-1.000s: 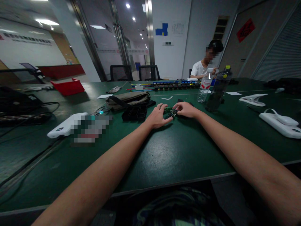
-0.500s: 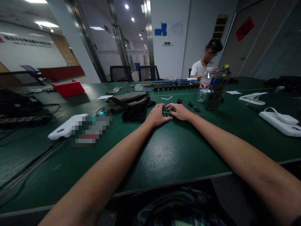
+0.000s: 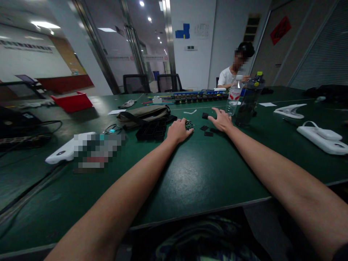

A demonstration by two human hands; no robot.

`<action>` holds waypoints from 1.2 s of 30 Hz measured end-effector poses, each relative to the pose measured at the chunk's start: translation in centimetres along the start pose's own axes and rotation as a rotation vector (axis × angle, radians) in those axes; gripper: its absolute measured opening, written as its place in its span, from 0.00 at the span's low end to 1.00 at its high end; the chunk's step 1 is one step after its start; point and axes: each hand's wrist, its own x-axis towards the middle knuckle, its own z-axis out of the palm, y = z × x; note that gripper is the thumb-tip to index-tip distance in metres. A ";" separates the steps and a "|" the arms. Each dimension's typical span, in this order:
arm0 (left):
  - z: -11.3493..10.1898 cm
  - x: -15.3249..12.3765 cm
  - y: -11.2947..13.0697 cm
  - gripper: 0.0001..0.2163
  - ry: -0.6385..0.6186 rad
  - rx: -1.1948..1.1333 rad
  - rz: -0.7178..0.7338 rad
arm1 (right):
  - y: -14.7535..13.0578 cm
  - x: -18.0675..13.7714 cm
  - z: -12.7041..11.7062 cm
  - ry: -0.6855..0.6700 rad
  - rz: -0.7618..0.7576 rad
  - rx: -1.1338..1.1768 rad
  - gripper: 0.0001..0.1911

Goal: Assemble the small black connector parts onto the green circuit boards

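Observation:
My left hand (image 3: 178, 131) rests on the table, its fingers and thumb curled around a small cluster of green circuit boards (image 3: 189, 125). The hand partly hides them, and their details are too small to make out. To the right, my right hand (image 3: 222, 120) is held palm down with its fingers apart and nothing visible in them. Around its fingertips lie several small black pieces: a blocky one (image 3: 205, 115) by the fingertips, and flat ones (image 3: 208, 133) closer to me. Another black piece (image 3: 214, 129) is partly under the hand.
A black compartment tray (image 3: 151, 131) and a grey-brown pouch (image 3: 146, 116) lie left of my left hand. A clear water bottle (image 3: 233, 99) and a dark bottle (image 3: 247, 107) stand just beyond my right hand. A white power bank (image 3: 67, 148) lies left. A person (image 3: 227, 77) sits opposite.
My right hand has left the circuit boards and moved right, its fingers spreading. Flat black pieces now show where it was. My left hand stays at the boards. The view has shifted slightly.

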 end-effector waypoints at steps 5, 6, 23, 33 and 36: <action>0.3 0.0 -0.1 0.24 0.030 -0.006 0.022 | -1.4 0.8 1.4 -0.079 -0.029 -0.027 0.36; 0.4 0.0 -0.2 0.24 0.034 -0.007 0.033 | -1.5 1.0 1.6 -0.099 -0.032 -0.030 0.36; 0.2 -0.1 -0.2 0.25 0.025 -0.029 0.055 | 1.1 2.5 1.7 -0.016 -0.154 -0.017 0.15; -0.2 -0.6 -0.1 0.27 0.021 -0.008 0.104 | 4.6 1.5 -0.9 0.098 -0.091 -0.059 0.22; -0.4 -0.9 0.0 0.29 0.017 -0.021 0.159 | 5.1 1.3 -1.3 0.020 -0.170 -0.103 0.16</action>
